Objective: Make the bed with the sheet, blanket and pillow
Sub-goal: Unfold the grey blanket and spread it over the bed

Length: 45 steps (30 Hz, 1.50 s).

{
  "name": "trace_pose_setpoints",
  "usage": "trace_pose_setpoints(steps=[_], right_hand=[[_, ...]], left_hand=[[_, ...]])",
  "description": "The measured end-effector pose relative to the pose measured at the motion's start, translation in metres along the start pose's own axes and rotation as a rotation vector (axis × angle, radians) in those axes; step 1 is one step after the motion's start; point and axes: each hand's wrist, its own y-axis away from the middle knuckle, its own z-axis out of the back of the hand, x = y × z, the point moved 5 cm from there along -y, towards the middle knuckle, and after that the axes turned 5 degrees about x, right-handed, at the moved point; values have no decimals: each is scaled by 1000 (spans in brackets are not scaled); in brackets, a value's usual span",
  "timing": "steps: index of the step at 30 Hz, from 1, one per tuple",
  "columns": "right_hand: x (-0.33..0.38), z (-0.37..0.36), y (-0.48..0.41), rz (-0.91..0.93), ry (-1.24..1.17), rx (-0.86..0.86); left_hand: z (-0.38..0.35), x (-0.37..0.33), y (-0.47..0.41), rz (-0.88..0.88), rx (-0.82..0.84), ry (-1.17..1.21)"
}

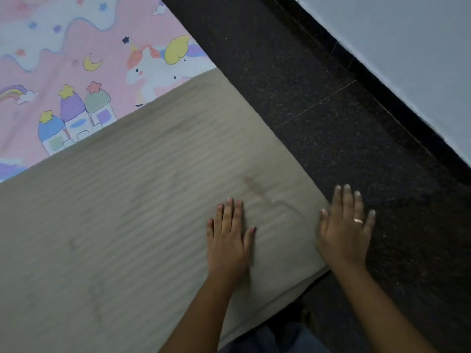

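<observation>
Your left hand [229, 240] flat on the beige blanket [127, 212] near its right edge, fingers straight and close together, your right hand [344, 233] at that edge, fingers spread, mostly over bare dark floor [331, 110], pink sheet [76, 72] showing beyond the blanket's far edge, wall [420, 47] bounding the floor strip.

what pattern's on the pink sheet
The sheet shows a unicorn, castles, stars and a moon; head view.

Blanket [127, 225] lying over the sheet [63, 72].
The blanket covers the sheet's near part; the floor [305, 98] runs along their right edge, with the wall [407, 47] beyond it.
</observation>
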Motion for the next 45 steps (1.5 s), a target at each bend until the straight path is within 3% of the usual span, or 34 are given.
trace_pose_setpoints(steps=[2,7,11,14,18,24,28,33,37,40,42,45], right_hand=[[41,-3,11,112,-15,-29],[175,-41,81,457,-37,139],[224,-53,145,627,-7,162],[224,-52,183,673,26,166],[219,-55,207,598,54,153],[269,-67,241,499,13,177],[344,-83,308,606,-45,140],[468,-115,431,699,-100,241],[560,-123,518,961,-54,343],[585,-113,504,1167,-95,418],[576,-103,451,1019,-152,351],[511,-88,345,541,-127,95]], left_hand=[[1,21,15,30,-34,1],[6,88,61,155,-70,-8],[11,146,124,286,-100,17],[11,178,168,326,-82,19],[5,208,221,333,-57,0],[12,283,264,377,-100,-7],[27,352,290,453,-157,24],[50,467,350,594,-158,59],[69,554,393,772,-119,209],[80,597,400,804,-78,335],[91,611,391,711,-102,325],[110,608,368,605,-187,318]])
